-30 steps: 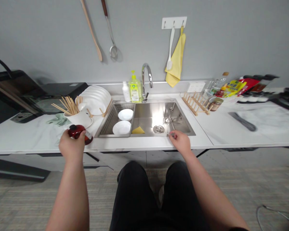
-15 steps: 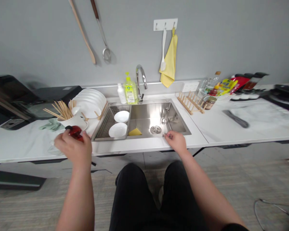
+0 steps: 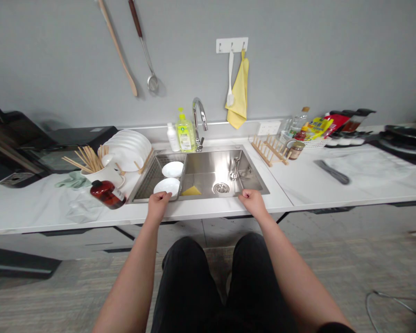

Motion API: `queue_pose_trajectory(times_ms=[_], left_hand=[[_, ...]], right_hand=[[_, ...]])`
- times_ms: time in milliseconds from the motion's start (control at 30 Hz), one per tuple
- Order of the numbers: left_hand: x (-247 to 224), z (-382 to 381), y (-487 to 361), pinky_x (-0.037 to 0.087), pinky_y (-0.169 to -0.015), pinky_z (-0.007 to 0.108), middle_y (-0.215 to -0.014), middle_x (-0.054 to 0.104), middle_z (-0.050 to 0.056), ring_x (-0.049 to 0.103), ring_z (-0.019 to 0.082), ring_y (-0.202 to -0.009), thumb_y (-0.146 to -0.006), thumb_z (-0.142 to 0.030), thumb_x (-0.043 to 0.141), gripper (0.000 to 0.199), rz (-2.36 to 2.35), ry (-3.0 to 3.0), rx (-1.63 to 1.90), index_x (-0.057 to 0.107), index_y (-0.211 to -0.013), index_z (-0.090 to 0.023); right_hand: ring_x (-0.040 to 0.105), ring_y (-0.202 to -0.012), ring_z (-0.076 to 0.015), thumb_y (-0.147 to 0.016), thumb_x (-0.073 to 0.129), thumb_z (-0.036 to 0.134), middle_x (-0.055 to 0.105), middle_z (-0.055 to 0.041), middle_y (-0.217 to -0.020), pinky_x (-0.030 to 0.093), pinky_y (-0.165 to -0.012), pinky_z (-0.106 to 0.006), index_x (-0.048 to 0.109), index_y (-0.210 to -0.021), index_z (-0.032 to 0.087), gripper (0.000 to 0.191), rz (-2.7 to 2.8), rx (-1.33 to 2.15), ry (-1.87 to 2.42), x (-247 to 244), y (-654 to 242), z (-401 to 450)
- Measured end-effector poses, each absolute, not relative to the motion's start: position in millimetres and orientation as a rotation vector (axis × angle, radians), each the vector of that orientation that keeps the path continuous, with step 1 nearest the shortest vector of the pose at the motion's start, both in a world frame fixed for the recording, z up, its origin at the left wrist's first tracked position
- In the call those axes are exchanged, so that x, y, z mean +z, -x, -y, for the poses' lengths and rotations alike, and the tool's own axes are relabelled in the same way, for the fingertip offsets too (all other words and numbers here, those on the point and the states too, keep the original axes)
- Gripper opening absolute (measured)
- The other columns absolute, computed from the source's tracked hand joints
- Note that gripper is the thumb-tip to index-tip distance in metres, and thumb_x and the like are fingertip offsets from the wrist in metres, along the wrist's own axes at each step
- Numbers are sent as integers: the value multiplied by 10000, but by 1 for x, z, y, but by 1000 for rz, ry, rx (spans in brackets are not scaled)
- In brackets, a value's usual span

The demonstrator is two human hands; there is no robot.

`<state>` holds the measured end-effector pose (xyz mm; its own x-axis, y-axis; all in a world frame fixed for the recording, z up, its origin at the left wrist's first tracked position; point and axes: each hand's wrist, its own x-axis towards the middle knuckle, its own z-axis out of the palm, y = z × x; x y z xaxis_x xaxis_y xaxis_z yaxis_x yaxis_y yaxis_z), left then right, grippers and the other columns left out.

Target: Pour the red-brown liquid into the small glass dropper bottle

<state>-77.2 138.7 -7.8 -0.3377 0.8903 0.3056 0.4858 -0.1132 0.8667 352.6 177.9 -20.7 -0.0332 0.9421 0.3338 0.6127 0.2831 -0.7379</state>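
My left hand (image 3: 158, 205) is curled closed at the front rim of the sink (image 3: 211, 173), just in front of a white bowl (image 3: 167, 186) in the wire basket (image 3: 146, 178). A second white bowl (image 3: 172, 169) sits behind that one. My right hand (image 3: 252, 202), a closed fist, rests at the sink's front edge, right of the drain (image 3: 221, 188). Nothing shows in either hand. A yellow cloth (image 3: 191, 190) lies in the basin. On the counter at the left, a dark red bottle (image 3: 108, 194) leans beside the white pot (image 3: 104, 176) of chopsticks.
White plates (image 3: 130, 150) stand in a rack at the left. Behind the sink are a green soap bottle (image 3: 185, 134), a white bottle (image 3: 172, 137) and the faucet (image 3: 198, 122). A wooden rack (image 3: 269, 150), a jar (image 3: 296, 150) and black tongs (image 3: 332, 171) are on the right.
My left hand has left the dark red bottle and moved right to the sink's front rim. My right hand stays at the sink edge. The view has shifted slightly.
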Motion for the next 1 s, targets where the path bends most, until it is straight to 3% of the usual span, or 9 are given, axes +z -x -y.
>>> queue_pose_trajectory(times_ms=[167,233,333,433,533,600,667,767,1000], left_hand=[[-4,-130,64,330,-647,303,-587,294,-37,338,140,-628,-900,-543,641,544,-1863,-1566,1445,297,-595,-253],[4,-124,64,361,-671,307,-601,387,-30,401,155,-647,-943,-558,627,493,-1922,-1585,1467,420,-627,-242],[32,-110,88,436,-738,327,-713,594,-3,547,190,-705,-996,-540,625,354,-2141,-1645,1519,721,-929,-206],[75,-98,141,524,-885,420,-932,729,93,687,267,-873,-1042,-461,574,425,-2551,-1717,1536,770,-1255,-150],[113,-98,201,499,-1019,579,-1226,731,263,703,427,-1174,-998,-476,619,463,-2668,-1731,1469,787,-1244,-121],[126,-105,233,495,-998,621,-1176,727,324,716,483,-1170,-946,-513,672,430,-2728,-1771,1254,795,-1095,-129],[129,-113,254,508,-969,608,-1029,740,315,742,489,-1119,-916,-513,703,362,-2813,-1750,912,752,-951,-155],[127,-118,267,536,-910,526,-904,746,218,773,435,-1049,-976,-444,639,305,-2900,-1697,489,686,-987,-142],[142,-81,221,528,-837,444,-958,734,147,766,367,-950,-1088,-458,549,371,-3016,-1739,417,664,-1163,-113]], right_hand=[[385,-588,-162,-861,613,464,334,42,-575,252,-610,-325,313,-614,277,432,1751,496,1419,-20,-350,-175],[386,-582,-163,-875,615,472,337,42,-568,251,-613,-328,317,-609,276,445,1757,488,1414,-20,-349,-173],[386,-571,-162,-904,616,495,342,44,-557,259,-615,-330,311,-607,275,479,1768,469,1411,-20,-349,-171],[405,-571,-164,-936,620,523,379,42,-559,271,-619,-329,335,-614,272,498,1799,442,1408,-23,-351,-171],[430,-576,-166,-947,623,528,413,41,-565,277,-626,-328,367,-621,268,490,1815,442,1402,-24,-352,-172],[440,-578,-168,-955,623,534,428,40,-565,277,-627,-329,379,-621,266,493,1812,448,1406,-25,-351,-172],[450,-579,-171,-960,620,540,448,36,-563,275,-626,-329,391,-617,265,496,1811,448,1413,-24,-350,-171],[467,-582,-175,-961,617,539,478,31,-565,275,-626,-329,411,-615,263,488,1812,445,1420,-22,-349,-170],[478,-584,-181,-946,613,552,469,31,-561,283,-626,-327,427,-613,266,477,1803,457,1439,-19,-348,-169]])
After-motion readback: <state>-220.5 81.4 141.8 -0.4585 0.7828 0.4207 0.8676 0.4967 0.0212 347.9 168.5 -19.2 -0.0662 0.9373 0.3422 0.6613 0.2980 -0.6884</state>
